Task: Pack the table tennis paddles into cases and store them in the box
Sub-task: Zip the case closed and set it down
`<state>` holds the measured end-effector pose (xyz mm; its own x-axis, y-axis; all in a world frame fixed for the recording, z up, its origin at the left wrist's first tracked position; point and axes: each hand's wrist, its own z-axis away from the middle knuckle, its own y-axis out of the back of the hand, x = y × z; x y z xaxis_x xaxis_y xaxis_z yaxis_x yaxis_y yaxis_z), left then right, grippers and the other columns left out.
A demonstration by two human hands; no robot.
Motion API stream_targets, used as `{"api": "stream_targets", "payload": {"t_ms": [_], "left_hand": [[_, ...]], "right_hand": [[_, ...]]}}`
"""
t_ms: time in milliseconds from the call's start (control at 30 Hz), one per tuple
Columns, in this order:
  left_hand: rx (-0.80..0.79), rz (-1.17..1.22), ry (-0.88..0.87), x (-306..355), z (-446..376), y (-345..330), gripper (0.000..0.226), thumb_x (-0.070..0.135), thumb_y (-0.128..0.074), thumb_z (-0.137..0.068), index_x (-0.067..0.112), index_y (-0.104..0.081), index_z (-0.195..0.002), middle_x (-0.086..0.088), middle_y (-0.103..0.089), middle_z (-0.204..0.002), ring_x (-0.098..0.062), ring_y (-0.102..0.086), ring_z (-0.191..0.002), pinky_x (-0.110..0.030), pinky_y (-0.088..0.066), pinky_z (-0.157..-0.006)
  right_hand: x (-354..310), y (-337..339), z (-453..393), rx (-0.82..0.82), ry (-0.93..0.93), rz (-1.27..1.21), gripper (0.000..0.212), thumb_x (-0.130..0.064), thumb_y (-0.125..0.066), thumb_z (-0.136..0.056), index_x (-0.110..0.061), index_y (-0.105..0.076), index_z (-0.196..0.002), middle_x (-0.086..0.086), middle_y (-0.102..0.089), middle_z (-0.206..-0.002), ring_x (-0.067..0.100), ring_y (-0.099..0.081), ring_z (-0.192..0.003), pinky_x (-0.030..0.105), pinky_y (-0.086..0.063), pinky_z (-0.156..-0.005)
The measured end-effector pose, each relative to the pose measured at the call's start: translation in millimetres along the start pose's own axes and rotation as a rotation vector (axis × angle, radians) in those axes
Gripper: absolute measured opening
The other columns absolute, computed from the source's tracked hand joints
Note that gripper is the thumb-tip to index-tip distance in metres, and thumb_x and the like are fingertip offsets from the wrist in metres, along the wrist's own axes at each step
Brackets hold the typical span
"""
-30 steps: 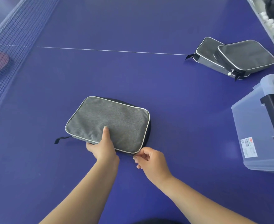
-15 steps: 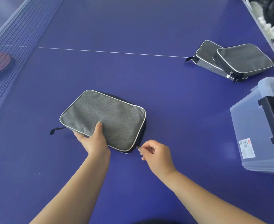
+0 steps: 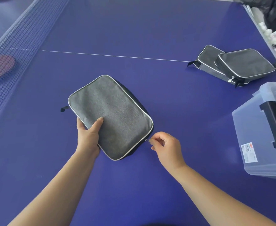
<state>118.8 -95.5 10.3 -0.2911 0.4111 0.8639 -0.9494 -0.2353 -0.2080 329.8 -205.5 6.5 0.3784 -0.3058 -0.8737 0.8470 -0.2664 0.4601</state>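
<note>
Moved: grey paddle case [image 3: 111, 116] is lying turned more upright on the counter [image 3: 134, 30] than before.
Grip: left hand [image 3: 88, 136] is clamping its edge; right hand [image 3: 165, 147] is pinching the zipper pull [image 3: 147, 140].
Risk: zipper is likely to be snagging at the corner if pulled askew.

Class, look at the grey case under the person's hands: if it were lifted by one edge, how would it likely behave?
The grey case looks like soft woven fabric, so it would probably flex a little. It lies flat with piped edges, so it is unlikely to roll. The left hand grips its edge easily, suggesting it is light.
</note>
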Motion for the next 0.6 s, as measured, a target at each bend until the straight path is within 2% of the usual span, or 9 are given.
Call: {"api": "stream_targets", "payload": {"t_ms": [133, 367, 467, 600], "left_hand": [[-0.147, -0.064, -0.024, 12.4, -8.7, 5.4, 0.052, 0.01, -0.067, -0.09, 0.036, -0.048, -0.131, 0.007, -0.068, -0.118, -0.016, -0.07, -0.102, -0.042, -0.059, -0.076], [-0.353, -0.179, -0.041, 27.6, -22.0, 3.0, 0.065, 0.021, -0.073, -0.079, 0.038, -0.046, -0.135, 0.002, -0.062, -0.13, -0.021, -0.064, -0.114, -0.049, -0.056, -0.089], [-0.399, -0.19, -0.05, 31.8, -23.2, -4.9, 0.066, 0.019, -0.073, -0.079, 0.039, -0.046, -0.135, 0.004, -0.063, -0.128, -0.02, -0.065, -0.114, -0.046, -0.056, -0.089], [-0.482, -0.231, -0.073, 38.2, -23.9, -16.9, 0.066, 0.012, -0.073, -0.084, 0.04, -0.044, -0.137, 0.005, -0.063, -0.127, -0.017, -0.065, -0.112, -0.04, -0.058, -0.085]], "right_hand": [[1.7, 14.6, -10.6, 0.044, 0.017, 0.04, 0.014, -0.007, -0.065, -0.089, -0.014, -0.066, -0.076, -0.003, -0.065, -0.073, 0.007, -0.065, -0.065, 0.026, -0.054, -0.064], [-3.0, 30.6, -31.5, 0.07, 0.195, 0.183, 0.016, -0.004, -0.064, -0.089, -0.015, -0.066, -0.078, -0.012, -0.064, -0.074, 0.005, -0.064, -0.068, 0.018, -0.05, -0.059], [-2.8, 38.6, -38.5, 0.088, 0.271, 0.258, 0.015, -0.006, -0.065, -0.089, -0.016, -0.067, -0.078, -0.013, -0.063, -0.074, 0.008, -0.06, -0.071, 0.015, -0.046, -0.059], [-2.6, 45.9, -43.5, 0.11, 0.275, 0.264, 0.012, -0.007, -0.067, -0.088, -0.015, -0.069, -0.079, -0.011, -0.065, -0.076, 0.007, -0.06, -0.073, 0.012, -0.044, -0.06]]}}
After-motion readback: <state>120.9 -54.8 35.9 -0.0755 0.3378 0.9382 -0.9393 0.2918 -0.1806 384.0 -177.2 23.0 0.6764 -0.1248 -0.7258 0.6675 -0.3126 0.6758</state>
